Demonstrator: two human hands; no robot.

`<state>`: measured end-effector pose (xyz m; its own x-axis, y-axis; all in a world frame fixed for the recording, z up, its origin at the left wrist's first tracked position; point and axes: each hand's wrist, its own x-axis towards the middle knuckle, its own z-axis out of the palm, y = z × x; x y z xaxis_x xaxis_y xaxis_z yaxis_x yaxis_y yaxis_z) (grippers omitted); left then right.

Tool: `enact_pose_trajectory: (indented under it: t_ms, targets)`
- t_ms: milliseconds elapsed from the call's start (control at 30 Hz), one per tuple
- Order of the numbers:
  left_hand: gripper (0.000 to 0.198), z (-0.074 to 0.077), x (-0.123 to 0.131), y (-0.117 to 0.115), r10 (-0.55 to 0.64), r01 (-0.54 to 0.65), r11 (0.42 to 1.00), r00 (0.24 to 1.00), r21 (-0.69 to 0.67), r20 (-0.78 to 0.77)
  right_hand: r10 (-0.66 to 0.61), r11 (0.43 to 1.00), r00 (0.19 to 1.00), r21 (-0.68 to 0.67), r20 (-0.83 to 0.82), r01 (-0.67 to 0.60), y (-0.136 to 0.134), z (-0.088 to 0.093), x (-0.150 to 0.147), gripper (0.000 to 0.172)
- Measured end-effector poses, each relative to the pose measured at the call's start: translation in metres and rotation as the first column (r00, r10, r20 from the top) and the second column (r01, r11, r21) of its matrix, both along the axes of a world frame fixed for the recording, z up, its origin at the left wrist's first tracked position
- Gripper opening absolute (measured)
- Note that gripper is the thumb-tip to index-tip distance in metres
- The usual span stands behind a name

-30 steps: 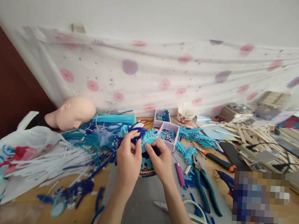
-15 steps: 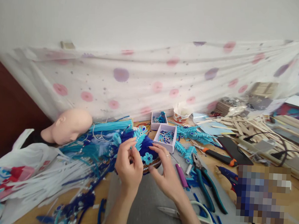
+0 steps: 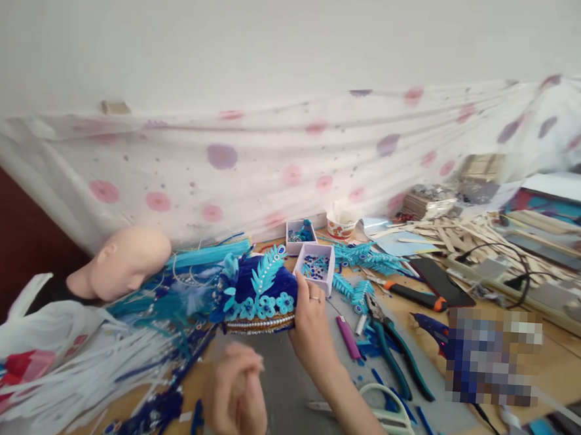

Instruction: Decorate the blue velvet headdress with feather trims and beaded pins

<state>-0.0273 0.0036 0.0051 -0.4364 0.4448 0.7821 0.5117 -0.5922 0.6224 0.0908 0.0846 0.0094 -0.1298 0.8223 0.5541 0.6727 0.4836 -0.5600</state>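
A dark-blue decorated hat (image 3: 279, 286) stands over the grey work mat (image 3: 285, 375), with a row of light-blue flowers (image 3: 260, 305) and a pearl-and-gold band along its lower edge. A turquoise feather-shaped piece (image 3: 264, 275) with an eye-like bead at its tip rises up its front. My right hand (image 3: 311, 317) grips the hat's right side, thumb and fingers round the edge. Apart from the hat, my left hand (image 3: 239, 391) hovers low in front of it, blurred, with its fingers curled closed; anything between them is hidden.
Small white boxes of beads (image 3: 314, 268) stand behind the hat. Right of the mat lie pliers (image 3: 395, 345), scissors (image 3: 387, 414), a purple lighter (image 3: 347, 338) and a blue glue gun (image 3: 431, 328). A mannequin head (image 3: 125, 260) and blue tassels (image 3: 162, 301) are at the left.
My left hand has left the hat's front and come down toward me. My right hand has shifted to grip the hat's side, and the flowers and feather piece now show fully.
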Motion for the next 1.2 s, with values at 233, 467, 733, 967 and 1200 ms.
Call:
enact_pose_trajectory:
  t_ms: [233,467,733,967,1200]
  targets:
    - [0.025,-0.014,0.004,0.009,-0.168,0.768,0.637,0.210,-0.056,0.963,-0.085,0.995,0.984,-0.071,-0.154,0.075,-0.001,-0.016,0.014,0.075]
    - [0.047,0.017,0.004,0.033,-0.182,0.769,0.581,-0.198,0.268,0.963,-0.088,0.990,0.975,-0.125,-0.202,0.063,-0.008,-0.032,0.034,0.066]
    - [0.020,0.019,0.029,0.026,-0.367,0.824,0.504,-0.067,0.259,0.928,-0.077,0.975,0.936,-0.223,-0.343,-0.002,-0.010,-0.028,0.076,0.050]
    - [0.029,0.028,0.059,0.022,-0.408,0.703,0.709,0.481,-0.063,0.776,-0.144,0.926,0.893,-0.376,-0.425,-0.030,-0.029,-0.014,0.116,0.040]
    - [0.023,0.030,0.064,0.024,-0.222,0.465,0.853,0.734,-0.236,0.642,-0.078,0.875,0.874,-0.454,-0.479,-0.170,-0.034,-0.009,0.108,0.042]
